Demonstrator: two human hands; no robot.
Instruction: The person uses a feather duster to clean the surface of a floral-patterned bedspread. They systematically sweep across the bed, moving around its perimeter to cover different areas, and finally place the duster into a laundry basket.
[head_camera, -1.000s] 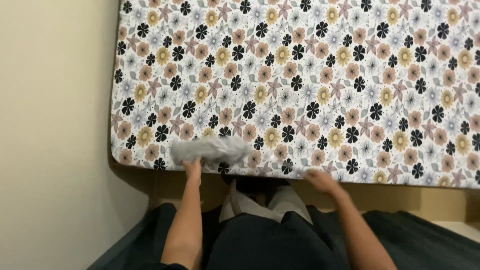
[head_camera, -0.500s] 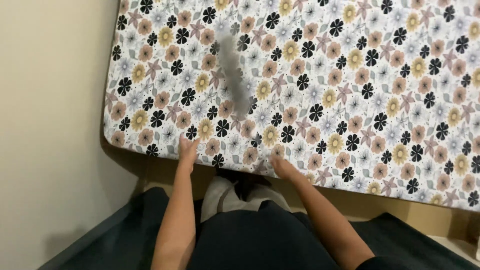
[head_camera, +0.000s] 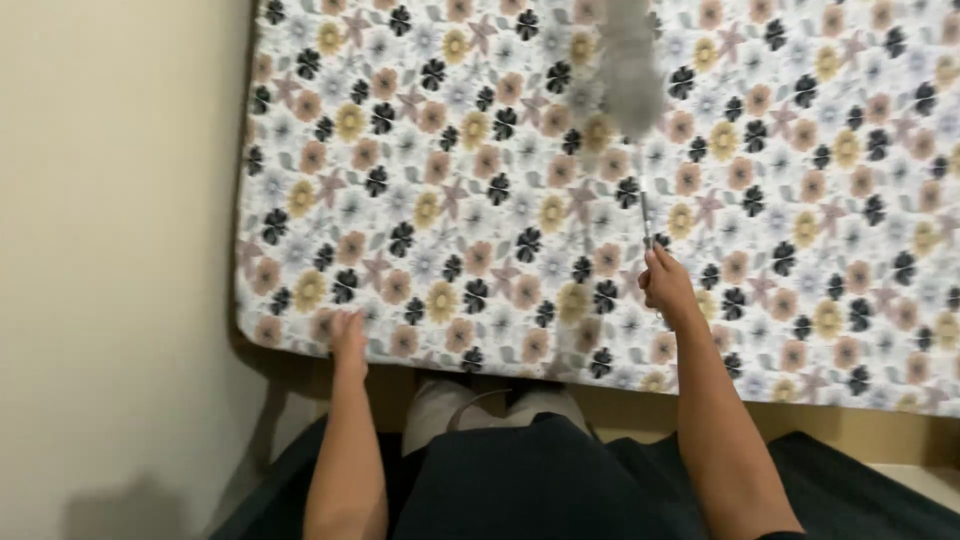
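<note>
Floral mattress (head_camera: 480, 200), blurred grey duster (head_camera: 630, 70)

Both forearms are bare, with no sleeves, watch or rings showing on the left hand (head_camera: 349, 335) or the right hand (head_camera: 666, 285). A dark, loose garment (head_camera: 530, 480) covers the lap, over lighter grey trousers (head_camera: 445, 405).

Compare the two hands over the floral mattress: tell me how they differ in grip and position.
The right hand is closed around the thin handle of a fluffy grey duster and raised over the flower-patterned mattress. The left hand holds nothing and rests flat near the mattress's front edge, closer to the beige wall. Both are bare and reach forward.
</note>
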